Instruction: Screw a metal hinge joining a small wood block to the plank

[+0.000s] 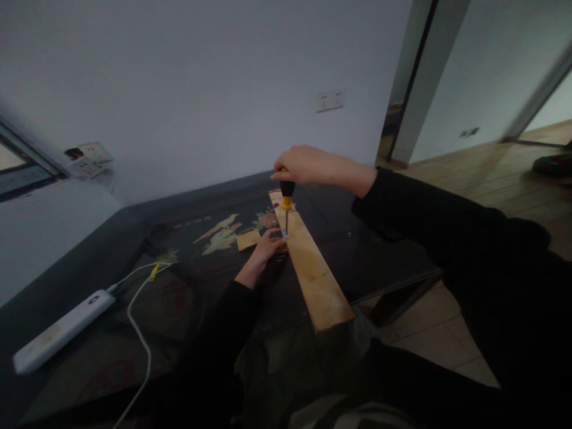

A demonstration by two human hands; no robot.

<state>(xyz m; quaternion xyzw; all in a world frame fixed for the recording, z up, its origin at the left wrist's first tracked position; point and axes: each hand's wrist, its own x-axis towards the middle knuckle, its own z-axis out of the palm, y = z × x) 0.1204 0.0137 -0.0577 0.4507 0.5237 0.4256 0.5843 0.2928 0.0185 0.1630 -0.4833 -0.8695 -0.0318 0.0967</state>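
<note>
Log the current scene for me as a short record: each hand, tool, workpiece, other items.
right hand: gripping screwdriver by the handle
left hand: at the board's left edge, near the screwdriver's tip; grip unclear
tool: screwdriver, black-and-yellow handle, roughly upright, tip down
workpiece: long pale wooden board on dark table
small wood piece: left of the board
power strip: white, far left
tip contact: too small to tell

Here's the plank (316, 277) on the counter (353, 250), screwdriver (288, 190) upright at its left edge, small board (248, 239) just left of it, power strip (65, 330) farther left, wall sockets (330, 100) behind it.
</note>
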